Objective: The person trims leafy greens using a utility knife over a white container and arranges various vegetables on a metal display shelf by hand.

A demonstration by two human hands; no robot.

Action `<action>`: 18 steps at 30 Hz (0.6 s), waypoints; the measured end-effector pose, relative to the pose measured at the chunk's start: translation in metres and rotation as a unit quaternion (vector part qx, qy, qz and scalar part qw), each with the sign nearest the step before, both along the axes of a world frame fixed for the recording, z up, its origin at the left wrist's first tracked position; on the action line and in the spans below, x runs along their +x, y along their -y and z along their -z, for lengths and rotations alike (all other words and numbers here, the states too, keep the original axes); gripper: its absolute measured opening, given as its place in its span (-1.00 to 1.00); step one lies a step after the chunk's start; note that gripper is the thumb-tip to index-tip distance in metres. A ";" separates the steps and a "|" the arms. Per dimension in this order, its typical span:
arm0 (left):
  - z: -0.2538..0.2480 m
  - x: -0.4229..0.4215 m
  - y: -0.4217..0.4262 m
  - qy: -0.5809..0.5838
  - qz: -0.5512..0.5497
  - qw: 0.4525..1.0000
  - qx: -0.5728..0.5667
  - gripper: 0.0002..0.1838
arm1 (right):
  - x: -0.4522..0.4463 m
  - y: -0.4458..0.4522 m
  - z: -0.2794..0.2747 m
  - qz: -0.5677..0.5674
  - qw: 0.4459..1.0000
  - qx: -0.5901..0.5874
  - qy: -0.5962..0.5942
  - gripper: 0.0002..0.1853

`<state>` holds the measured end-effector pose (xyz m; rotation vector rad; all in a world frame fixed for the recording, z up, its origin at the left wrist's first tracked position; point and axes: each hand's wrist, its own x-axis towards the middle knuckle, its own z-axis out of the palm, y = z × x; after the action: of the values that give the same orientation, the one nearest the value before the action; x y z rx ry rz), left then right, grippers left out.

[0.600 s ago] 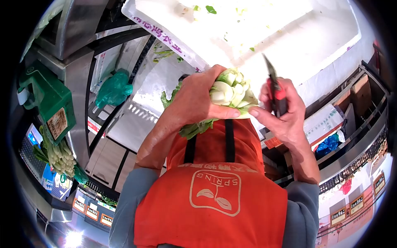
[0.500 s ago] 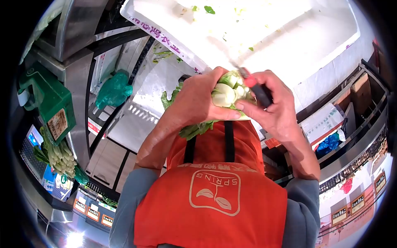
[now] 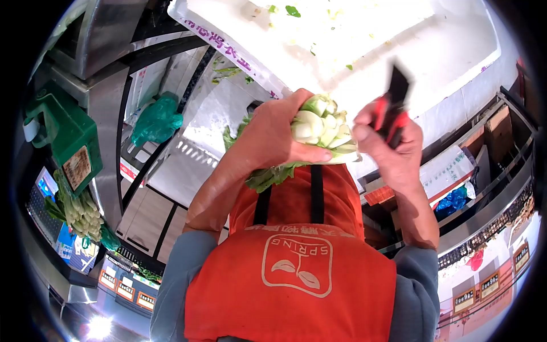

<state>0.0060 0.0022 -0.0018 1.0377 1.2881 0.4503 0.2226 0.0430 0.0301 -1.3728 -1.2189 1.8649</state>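
Observation:
My left hand [image 3: 268, 134] is wrapped round a pale green leafy vegetable [image 3: 322, 125], its cut, knobbly end facing right and its dark leaves hanging below and behind the hand. Just right of the vegetable, my right hand [image 3: 393, 142] grips a red and black knife [image 3: 392, 117], its dark blade pointing up and slightly blurred. The knife is apart from the vegetable. Beyond both hands lies a white foam box [image 3: 342, 40] with purple writing on its rim and green scraps inside.
On the left are a green machine [image 3: 65, 134], a teal plastic bag [image 3: 156, 121] and a bundle of vegetables [image 3: 81, 211]. A metal-edged rack at the right holds a white box [image 3: 447, 171] and a blue bag [image 3: 452, 201]. Leaf scraps lie on a pale surface left of the foam box.
My right hand first brought the knife in against the vegetable, then moved it back out to the right, with the blade now upright. My left hand has stayed nearly still.

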 end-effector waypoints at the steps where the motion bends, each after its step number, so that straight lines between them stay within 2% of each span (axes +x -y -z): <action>1: 0.001 -0.002 0.001 0.068 -0.047 0.995 -0.047 -0.24 | 0.005 -0.003 -0.005 0.029 0.997 -0.062 0.024 -0.84; 2: 0.000 -0.004 0.001 0.135 -0.094 0.982 -0.092 -0.22 | 0.012 -0.004 -0.002 0.053 0.996 -0.068 0.014 -0.83; 5: -0.007 -0.014 -0.006 0.274 -0.142 0.940 -0.143 -0.21 | 0.022 0.001 0.001 0.095 0.993 -0.070 0.023 -0.81; 14: -0.049 -0.008 -0.005 0.311 -0.096 0.938 -0.123 -0.09 | 0.027 0.003 -0.036 0.042 0.999 -0.012 -0.025 -0.70; 17: -0.072 -0.015 -0.001 0.374 -0.114 0.910 -0.136 -0.07 | 0.034 0.006 -0.045 0.010 0.999 0.033 -0.007 -0.65; 18: -0.078 -0.017 0.001 0.382 -0.124 0.907 -0.129 -0.06 | 0.036 0.008 -0.050 0.003 1.000 0.009 -0.024 -0.59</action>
<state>-0.0112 0.0016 0.0764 0.3885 0.7334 0.7662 0.2588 0.0346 0.0802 -1.3139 -1.2046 1.8676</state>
